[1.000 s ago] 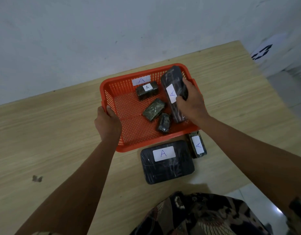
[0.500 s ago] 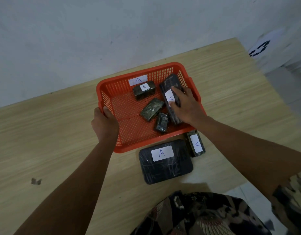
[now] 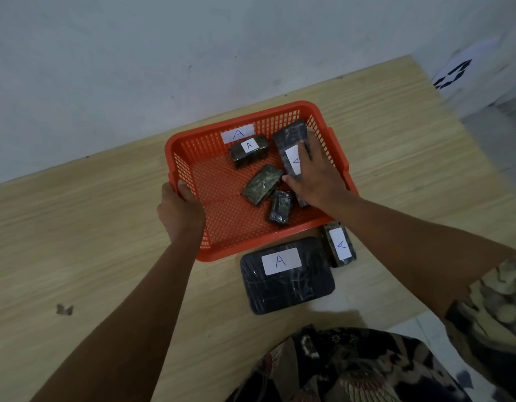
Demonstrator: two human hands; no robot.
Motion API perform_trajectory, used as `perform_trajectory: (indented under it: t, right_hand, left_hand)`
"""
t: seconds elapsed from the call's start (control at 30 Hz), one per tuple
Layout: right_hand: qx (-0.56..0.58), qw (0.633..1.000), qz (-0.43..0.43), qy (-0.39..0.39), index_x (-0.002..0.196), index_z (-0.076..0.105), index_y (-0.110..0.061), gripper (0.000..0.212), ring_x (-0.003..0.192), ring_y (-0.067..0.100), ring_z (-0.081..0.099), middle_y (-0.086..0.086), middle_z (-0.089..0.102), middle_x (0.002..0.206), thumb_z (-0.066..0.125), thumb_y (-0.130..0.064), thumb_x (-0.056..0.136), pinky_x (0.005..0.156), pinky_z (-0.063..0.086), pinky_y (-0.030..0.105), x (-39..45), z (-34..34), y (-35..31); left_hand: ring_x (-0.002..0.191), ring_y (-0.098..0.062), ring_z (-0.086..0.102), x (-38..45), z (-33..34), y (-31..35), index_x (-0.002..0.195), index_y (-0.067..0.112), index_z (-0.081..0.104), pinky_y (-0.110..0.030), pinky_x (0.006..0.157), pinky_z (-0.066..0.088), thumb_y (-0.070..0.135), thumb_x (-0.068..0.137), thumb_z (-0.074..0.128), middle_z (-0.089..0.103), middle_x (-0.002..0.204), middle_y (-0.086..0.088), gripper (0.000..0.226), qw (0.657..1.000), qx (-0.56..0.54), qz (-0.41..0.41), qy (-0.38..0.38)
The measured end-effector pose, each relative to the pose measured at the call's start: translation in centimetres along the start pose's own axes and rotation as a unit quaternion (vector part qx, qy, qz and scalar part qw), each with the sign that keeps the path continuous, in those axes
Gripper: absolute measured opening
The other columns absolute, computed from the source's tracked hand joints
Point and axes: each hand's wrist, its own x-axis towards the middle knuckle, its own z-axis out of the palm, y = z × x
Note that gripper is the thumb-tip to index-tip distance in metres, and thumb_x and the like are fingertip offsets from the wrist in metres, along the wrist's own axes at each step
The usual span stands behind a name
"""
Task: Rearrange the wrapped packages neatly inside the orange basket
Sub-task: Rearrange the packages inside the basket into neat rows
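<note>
The orange basket (image 3: 210, 181) sits on the wooden table. My left hand (image 3: 179, 211) grips its left rim. My right hand (image 3: 316, 178) lies on a long dark wrapped package (image 3: 291, 140) with an "A" label, flat along the basket's right wall. Three smaller packages lie inside: one labelled at the back (image 3: 248, 150), one tilted in the middle (image 3: 262, 184), one near the front (image 3: 280, 206). Outside, in front of the basket, lie a large flat package (image 3: 287, 275) and a narrow labelled one (image 3: 338, 243).
The wooden table (image 3: 91, 242) runs to a grey wall behind the basket. A small dark mark (image 3: 64, 309) sits on the table at the left. The table's right edge drops to a tiled floor (image 3: 500, 146). My patterned clothing (image 3: 352, 369) fills the bottom.
My right hand has lowered the long package from a raised tilt down flat along the basket's right side. My left hand stays on the rim.
</note>
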Motion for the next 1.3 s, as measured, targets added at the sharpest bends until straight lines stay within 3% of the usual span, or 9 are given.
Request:
perform_trajectory:
  t: [0.23, 0.43, 0.57, 0.63, 0.73, 0.87, 0.97, 1.17, 1.3]
  right_hand:
    - [-0.040, 0.997, 0.009, -0.072, 0.158, -0.004, -0.008, 0.079, 0.153, 0.033, -0.008, 0.022, -0.009, 0.165, 0.032, -0.053, 0.102, 0.116, -0.006, 0.036, 1.0, 0.8, -0.1]
    - [-0.109, 0.989, 0.002, -0.096, 0.155, -0.005, 0.000, 0.072, 0.152, 0.036, -0.007, 0.028, -0.005, 0.163, 0.020, -0.046, 0.105, 0.116, -0.013, 0.039, 1.5, 0.6, -0.8]
    - [-0.059, 0.998, -0.029, -0.013, 0.155, 0.018, -0.001, 0.066, 0.152, 0.036, 0.007, 0.025, 0.011, 0.163, 0.032, -0.040, 0.104, 0.124, 0.012, 0.048, 1.2, -0.2, -1.6]
    - [-0.050, 0.992, -0.111, 0.045, 0.145, 0.043, -0.004, 0.055, 0.146, 0.033, 0.031, 0.020, 0.039, 0.154, 0.043, -0.038, 0.101, 0.119, 0.026, 0.049, 0.9, -0.6, -2.3]
    - [-0.039, 0.984, -0.171, 0.027, 0.126, 0.062, -0.011, 0.047, 0.123, 0.028, 0.054, 0.010, 0.061, 0.130, 0.059, -0.043, 0.092, 0.102, 0.043, 0.044, 0.7, -0.7, -4.2]
    - [-0.046, 0.982, -0.170, -0.075, 0.141, 0.049, -0.018, 0.074, 0.133, 0.029, 0.043, 0.010, 0.048, 0.144, 0.073, -0.051, 0.080, 0.106, 0.040, 0.045, 0.5, 0.6, -6.4]
    - [-0.111, 0.974, -0.165, -0.105, 0.148, 0.039, -0.022, 0.086, 0.140, 0.030, 0.033, 0.012, 0.038, 0.152, 0.076, -0.053, 0.077, 0.112, 0.033, 0.045, 0.6, 1.4, -6.8]
    - [-0.121, 0.966, -0.193, -0.119, 0.150, 0.036, -0.026, 0.075, 0.137, 0.036, 0.035, 0.014, 0.041, 0.150, 0.066, -0.047, 0.085, 0.109, 0.035, 0.049, 1.0, 1.3, -6.9]
    - [-0.076, 0.966, -0.199, -0.144, 0.155, 0.019, -0.042, 0.057, 0.145, 0.046, 0.023, 0.017, 0.021, 0.163, 0.039, -0.044, 0.101, 0.115, 0.028, 0.060, 1.5, 0.7, -6.5]
  left_hand:
    - [0.063, -0.021, 0.047, 0.1, 0.0, -0.1, 0.088, 0.010, 0.050, -0.031, 0.058, 0.034, 0.031, 0.099, 0.036, 0.052, 0.075, -0.002, 0.027, 1.000, -0.007, 0.000, 0.006]
    - [0.062, -0.020, 0.042, 0.0, 0.0, 0.0, 0.088, 0.010, 0.051, -0.031, 0.058, 0.028, 0.029, 0.098, 0.038, 0.050, 0.073, -0.002, 0.025, 1.000, -0.009, 0.005, 0.013]
    - [0.058, -0.015, 0.039, -0.1, 0.0, 0.1, 0.089, 0.009, 0.051, -0.028, 0.055, 0.021, 0.028, 0.098, 0.038, 0.049, 0.073, -0.001, 0.024, 1.000, -0.014, 0.007, 0.013]
    - [0.053, -0.010, 0.035, 0.0, -0.1, 0.2, 0.086, 0.012, 0.048, -0.026, 0.052, 0.017, 0.027, 0.099, 0.038, 0.048, 0.071, 0.001, 0.022, 1.000, -0.014, 0.006, 0.011]
    - [0.055, -0.014, 0.037, 0.0, -0.1, 0.2, 0.085, 0.013, 0.047, -0.029, 0.056, 0.025, 0.028, 0.098, 0.038, 0.049, 0.070, 0.001, 0.021, 1.000, -0.013, 0.002, 0.008]
    - [0.057, -0.019, 0.043, -0.1, -0.2, 0.1, 0.085, 0.012, 0.047, -0.032, 0.054, 0.029, 0.028, 0.099, 0.037, 0.050, 0.071, -0.001, 0.024, 1.000, -0.016, 0.007, 0.002]
    - [0.053, -0.005, 0.039, -0.1, -0.3, 0.3, 0.085, 0.014, 0.046, -0.026, 0.046, 0.023, 0.029, 0.099, 0.037, 0.048, 0.069, 0.002, 0.022, 1.000, -0.015, 0.003, -0.001]
    - [0.054, -0.001, 0.038, -0.2, -0.3, 0.4, 0.084, 0.015, 0.045, -0.026, 0.046, 0.022, 0.029, 0.099, 0.037, 0.047, 0.068, 0.004, 0.022, 1.000, -0.021, -0.009, -0.006]
    - [0.052, -0.005, 0.035, -0.2, -0.2, 0.5, 0.084, 0.014, 0.045, -0.030, 0.053, 0.022, 0.028, 0.099, 0.038, 0.048, 0.070, 0.002, 0.021, 1.000, -0.020, -0.011, 0.000]
